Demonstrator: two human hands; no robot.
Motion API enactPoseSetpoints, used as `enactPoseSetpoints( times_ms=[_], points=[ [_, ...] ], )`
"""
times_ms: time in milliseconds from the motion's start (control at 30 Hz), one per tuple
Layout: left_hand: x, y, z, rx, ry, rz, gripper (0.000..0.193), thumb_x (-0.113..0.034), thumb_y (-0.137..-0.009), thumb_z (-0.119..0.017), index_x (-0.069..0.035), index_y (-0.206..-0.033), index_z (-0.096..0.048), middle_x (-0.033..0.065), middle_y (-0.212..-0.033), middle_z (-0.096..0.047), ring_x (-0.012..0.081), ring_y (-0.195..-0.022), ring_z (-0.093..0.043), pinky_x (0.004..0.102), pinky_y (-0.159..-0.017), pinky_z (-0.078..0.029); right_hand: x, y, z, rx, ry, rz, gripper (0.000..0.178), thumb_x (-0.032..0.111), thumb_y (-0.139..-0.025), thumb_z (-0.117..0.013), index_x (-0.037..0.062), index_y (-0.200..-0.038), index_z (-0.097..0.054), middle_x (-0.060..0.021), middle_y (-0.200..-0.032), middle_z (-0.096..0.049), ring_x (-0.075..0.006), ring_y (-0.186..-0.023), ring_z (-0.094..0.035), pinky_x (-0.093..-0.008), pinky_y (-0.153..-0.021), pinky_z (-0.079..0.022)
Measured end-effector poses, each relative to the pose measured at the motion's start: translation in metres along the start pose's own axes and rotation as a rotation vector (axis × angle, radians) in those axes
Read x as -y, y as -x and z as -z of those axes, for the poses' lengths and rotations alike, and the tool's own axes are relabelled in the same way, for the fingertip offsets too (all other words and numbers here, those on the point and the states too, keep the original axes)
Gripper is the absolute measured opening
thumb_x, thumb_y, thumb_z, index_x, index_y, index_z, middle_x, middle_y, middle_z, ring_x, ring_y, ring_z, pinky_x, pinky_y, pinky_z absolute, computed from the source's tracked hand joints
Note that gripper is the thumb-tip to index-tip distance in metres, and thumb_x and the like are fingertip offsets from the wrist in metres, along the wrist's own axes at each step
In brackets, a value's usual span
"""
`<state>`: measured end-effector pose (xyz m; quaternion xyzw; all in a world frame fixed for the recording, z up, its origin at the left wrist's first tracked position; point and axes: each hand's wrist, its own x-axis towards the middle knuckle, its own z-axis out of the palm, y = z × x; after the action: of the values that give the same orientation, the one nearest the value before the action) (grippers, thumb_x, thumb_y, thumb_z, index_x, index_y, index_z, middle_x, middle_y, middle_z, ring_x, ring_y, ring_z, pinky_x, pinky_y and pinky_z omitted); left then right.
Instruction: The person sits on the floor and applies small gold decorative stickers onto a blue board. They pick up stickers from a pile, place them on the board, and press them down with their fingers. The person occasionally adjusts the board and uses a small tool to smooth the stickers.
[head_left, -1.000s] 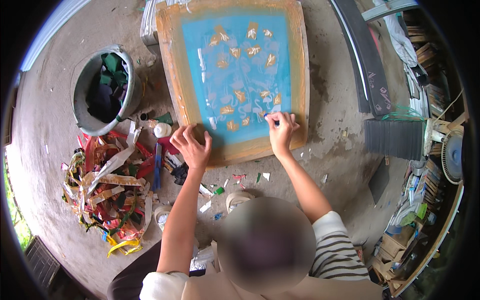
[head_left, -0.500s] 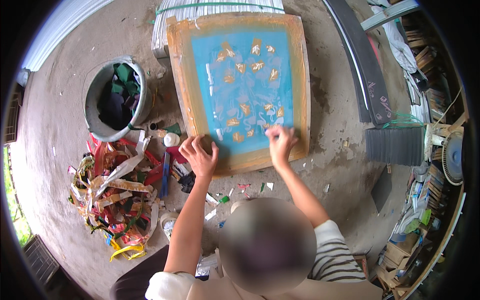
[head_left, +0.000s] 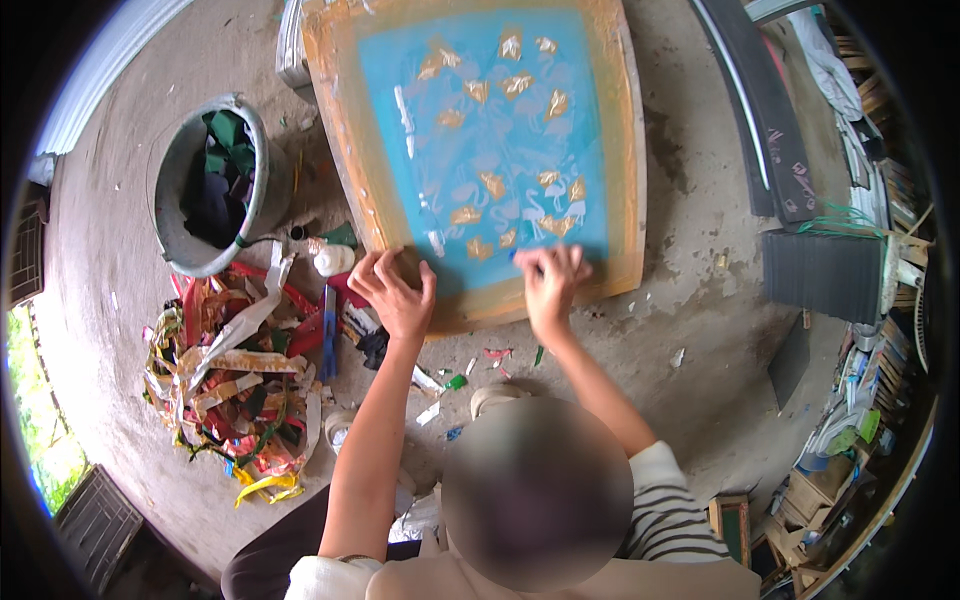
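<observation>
one wide fisheye view, from the left of two head-worn cameras, faces down, upright and unmirrored, near enough that both forearms (head_left: 372, 440) reach from the lower part of the frame to a blue screen (head_left: 480, 150) at upper centre.

And the framed screen (head_left: 510, 140) runs off the top edge; mid-frame, the right hand (head_left: 556, 282) partly hides a tiny blue thing (head_left: 514, 255); lower centre, the head (head_left: 538, 495) is blurred!
</observation>
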<state>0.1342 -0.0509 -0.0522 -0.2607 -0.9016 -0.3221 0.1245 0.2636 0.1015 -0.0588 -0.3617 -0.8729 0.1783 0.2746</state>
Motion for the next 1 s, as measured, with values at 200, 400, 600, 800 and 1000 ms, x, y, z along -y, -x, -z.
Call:
enactPoseSetpoints(
  times_ms=[200, 400, 600, 800, 1000],
  points=[
    [-0.004, -0.002, -0.002, 0.028, -0.007, -0.010, 0.046, -0.020, -0.074, -0.070, -0.008, -0.113, -0.048, 0.0158, -0.111, -0.040, 0.0348, -0.106, -0.037, 0.0488, -0.094, -0.031, 0.001, -0.126, -0.013, -0.258, -0.029, -0.035, 0.007, 0.020, -0.081, -0.068, 0.0195, -0.078, -0.061, 0.0042, -0.079, -0.057, -0.0224, -0.085, -0.051, -0.0412, -0.077, -0.032],
    [0.000, -0.001, 0.002, 0.034, 0.018, 0.003, 0.045, -0.019, -0.074, -0.070, -0.009, -0.112, -0.049, 0.0158, -0.110, -0.040, 0.0344, -0.106, -0.037, 0.0489, -0.094, -0.030, -0.010, 0.007, 0.010, -0.007, -0.030, -0.008, 0.013, 0.022, -0.077, -0.073, 0.0201, -0.075, -0.060, 0.0044, -0.075, -0.052, -0.0209, -0.085, -0.051, -0.0403, -0.079, -0.032],
    [0.002, 0.002, 0.000, 0.037, 0.005, -0.020, 0.044, -0.018, -0.073, -0.070, -0.009, -0.111, -0.049, 0.0164, -0.111, -0.040, 0.0342, -0.107, -0.037, 0.0492, -0.094, -0.030, -0.008, -0.066, -0.004, -0.079, 0.057, 0.114, 0.009, 0.016, -0.077, -0.071, 0.0189, -0.078, -0.062, 0.0021, -0.080, -0.054, -0.0217, -0.088, -0.051, -0.0428, -0.082, -0.032],
    [0.003, 0.000, -0.001, 0.015, -0.003, 0.003, 0.044, -0.017, -0.073, -0.070, -0.009, -0.111, -0.049, 0.0155, -0.110, -0.041, 0.0342, -0.106, -0.037, 0.0483, -0.093, -0.032, -0.001, -0.092, -0.009, -0.071, 0.030, 0.037, 0.007, 0.020, -0.078, -0.070, 0.0179, -0.078, -0.063, 0.0013, -0.080, -0.057, -0.0218, -0.089, -0.051, -0.0446, -0.077, -0.032],
    [-0.002, -0.003, -0.004, -0.013, 0.035, 0.001, 0.044, -0.018, -0.072, -0.071, -0.008, -0.110, -0.050, 0.0158, -0.111, -0.042, 0.0352, -0.107, -0.038, 0.0492, -0.094, -0.032, 0.009, -0.136, -0.012, -0.080, 0.042, 0.076, 0.005, 0.020, -0.079, -0.068, 0.0179, -0.080, -0.063, 0.0017, -0.080, -0.060, -0.0265, -0.090, -0.051, -0.0463, -0.078, -0.032]
  ],
)
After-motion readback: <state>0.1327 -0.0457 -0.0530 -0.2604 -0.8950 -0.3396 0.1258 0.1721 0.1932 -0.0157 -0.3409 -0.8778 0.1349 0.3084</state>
